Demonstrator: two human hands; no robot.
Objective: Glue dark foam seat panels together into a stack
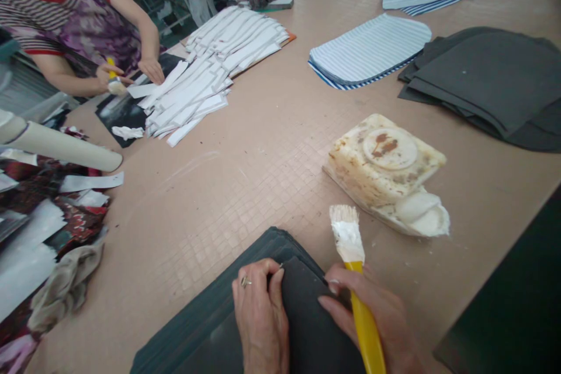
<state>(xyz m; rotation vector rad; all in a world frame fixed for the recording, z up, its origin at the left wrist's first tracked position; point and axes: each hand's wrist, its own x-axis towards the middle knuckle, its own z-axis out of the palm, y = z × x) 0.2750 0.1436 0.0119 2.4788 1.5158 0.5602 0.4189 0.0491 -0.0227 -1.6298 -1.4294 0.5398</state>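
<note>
- Counter (258, 146): spreads beyond both grips;
- stack of dark sheets (210, 315): lies beneath the left grip, its right edge beside the right grip's fingertips;
- stained white container (385, 158): stands on the counter just beyond the right grip;
- left grip (262, 315): rests on the top sheet near its far corner; whether it pinches that sheet I cannot tell;
- right grip (385, 310): closed around the brush (363, 321), whose yellow handle runs through it, white-coated bristles pointing away;
- ring (246, 281): on a left grip finger.

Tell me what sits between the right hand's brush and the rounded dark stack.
In the head view, a stained container lies between the brush and that stack.
</note>
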